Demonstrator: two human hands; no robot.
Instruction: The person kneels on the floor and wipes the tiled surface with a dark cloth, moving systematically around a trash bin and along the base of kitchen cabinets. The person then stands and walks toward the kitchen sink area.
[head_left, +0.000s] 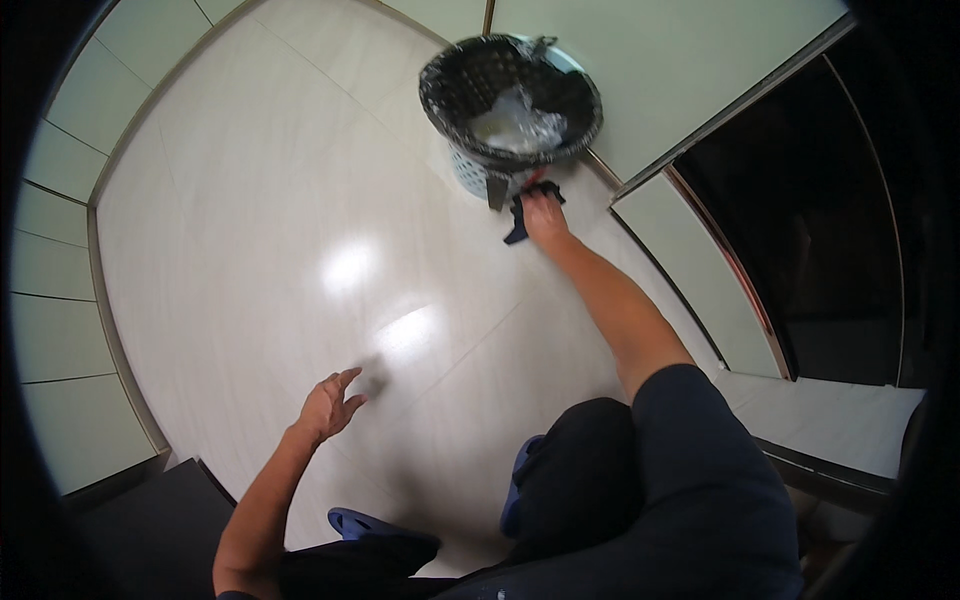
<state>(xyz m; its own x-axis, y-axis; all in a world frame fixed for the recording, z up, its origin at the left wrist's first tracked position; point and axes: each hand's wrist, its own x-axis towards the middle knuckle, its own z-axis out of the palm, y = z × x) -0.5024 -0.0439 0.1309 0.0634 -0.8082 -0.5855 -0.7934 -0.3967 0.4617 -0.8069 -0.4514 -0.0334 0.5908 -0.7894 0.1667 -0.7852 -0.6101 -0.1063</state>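
My right hand grips a dark cloth low beside a round trash bin with a perforated light wall. A black plastic liner covers the bin's rim and hangs over it. Inside lies crumpled clear plastic. Something red shows between the cloth and the bin; what it is cannot be told. My left hand hangs over the pale floor at the lower left, fingers apart and holding nothing.
Pale cabinet fronts curve along the left. At the right are a cabinet panel and a glossy black appliance front. A dark flat object stands at the lower left. Blue clogs are on my feet.
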